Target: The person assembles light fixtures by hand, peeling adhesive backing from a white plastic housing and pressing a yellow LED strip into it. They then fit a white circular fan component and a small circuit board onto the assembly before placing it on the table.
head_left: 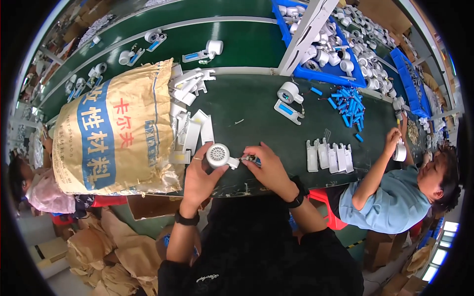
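Note:
My left hand (200, 177) is closed around a white fan head (217, 155) with a round slotted grille and a short neck pointing right. My right hand (269, 170) pinches a small wired part (254, 159) beside that neck; the fingers hide most of it. A short wire seems to link this part to the fan head. Beyond my hands lies a fan unit (289, 93) attached to an open handle piece with a blue battery (286, 109) in it. To the right stands a row of white handle shells (329, 156).
A large paper sack (74, 143) spills white plastic shells (192, 130) at left. Blue batteries (349, 107) are heaped at right, near a blue crate (323, 76) of fan parts and a white post (306, 37). More units lie on the green belt (242, 44). A co-worker (390, 197) sits at right.

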{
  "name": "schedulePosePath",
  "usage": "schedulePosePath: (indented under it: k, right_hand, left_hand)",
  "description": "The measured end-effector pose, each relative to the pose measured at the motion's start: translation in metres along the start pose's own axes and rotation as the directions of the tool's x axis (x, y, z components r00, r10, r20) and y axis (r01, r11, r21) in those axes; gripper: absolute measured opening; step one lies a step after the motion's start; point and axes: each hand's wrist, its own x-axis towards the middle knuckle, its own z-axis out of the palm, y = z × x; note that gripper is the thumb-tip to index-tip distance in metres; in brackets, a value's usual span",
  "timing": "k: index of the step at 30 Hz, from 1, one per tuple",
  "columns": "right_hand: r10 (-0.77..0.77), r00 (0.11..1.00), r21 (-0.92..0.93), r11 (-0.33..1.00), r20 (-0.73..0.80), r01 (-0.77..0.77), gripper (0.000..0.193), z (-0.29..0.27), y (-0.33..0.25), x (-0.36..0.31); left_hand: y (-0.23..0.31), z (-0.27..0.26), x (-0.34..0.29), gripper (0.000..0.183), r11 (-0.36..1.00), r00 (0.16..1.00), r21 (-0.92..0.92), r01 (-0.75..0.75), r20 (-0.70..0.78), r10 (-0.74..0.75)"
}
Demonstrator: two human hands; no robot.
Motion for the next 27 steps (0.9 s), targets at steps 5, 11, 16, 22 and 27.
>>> schedulePosePath:
  k: [5,11,16,22,27]
  right_hand:
    - [-0.105,0.987,0.01,0.994,-0.119,0.107,0.031,-0.008,-0.004,0.007]
    - [0.222,0.967,0.647,0.719,0.129,-0.251,0.015,-0.027,-0.017,0.004]
    - [0.201,0.966,0.807,0.535,0.165,-0.249,0.017,-0.036,-0.013,0.0]
    - [0.167,0.984,0.811,0.565,0.07,-0.153,0.017,-0.045,-0.014,-0.005]
    - [0.09,0.992,0.613,0.79,-0.083,-0.02,0.018,-0.061,-0.04,-0.013]
  left_hand:
    - [0.02,-0.001,0.001,0.068,0.992,1.0,-0.123,-0.005,-0.003,0.005]
    - [0.033,-0.001,0.014,0.07,0.957,0.997,-0.283,-0.059,0.035,0.072]
    - [0.046,0.003,0.022,0.072,0.944,0.988,-0.31,-0.112,0.065,0.138]
    - [0.051,0.008,0.021,0.076,0.932,0.971,-0.306,-0.195,0.075,0.228]
    - [0.054,0.01,0.016,0.079,0.907,0.957,-0.341,-0.247,0.059,0.283]
